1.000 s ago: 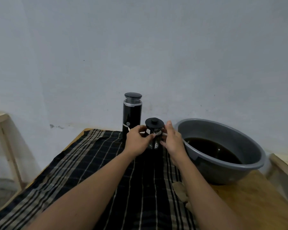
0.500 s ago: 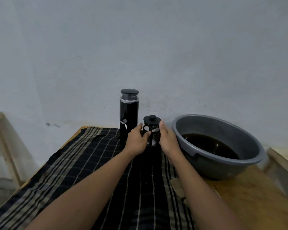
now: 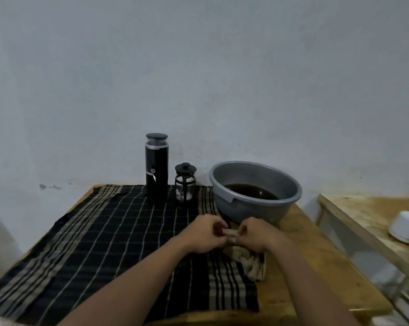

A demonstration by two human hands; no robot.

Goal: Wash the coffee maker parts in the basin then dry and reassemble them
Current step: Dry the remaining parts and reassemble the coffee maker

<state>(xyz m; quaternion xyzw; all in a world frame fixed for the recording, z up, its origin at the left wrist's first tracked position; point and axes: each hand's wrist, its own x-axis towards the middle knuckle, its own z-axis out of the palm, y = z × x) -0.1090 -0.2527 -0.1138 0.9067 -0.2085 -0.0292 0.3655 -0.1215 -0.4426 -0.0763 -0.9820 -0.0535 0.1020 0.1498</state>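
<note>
The left hand (image 3: 204, 234) and right hand (image 3: 257, 235) each pinch the crumpled beige rag (image 3: 250, 262) (likely tidying it), since the small glass-and-black coffee press (image 3: 185, 183) stands assembled near the grey plastic basin (image 3: 245, 208).

Plain home rm: bare wall (image 3: 198, 67), cloth-covered wood table (image 3: 316, 267), wash basin (image 3: 250, 205).

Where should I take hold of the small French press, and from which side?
Wrap a hand round the glass body of the French press, probably coming from the near side: it stands upright, the tall black canister crowds its left, and the lid knob may lift off.
</note>
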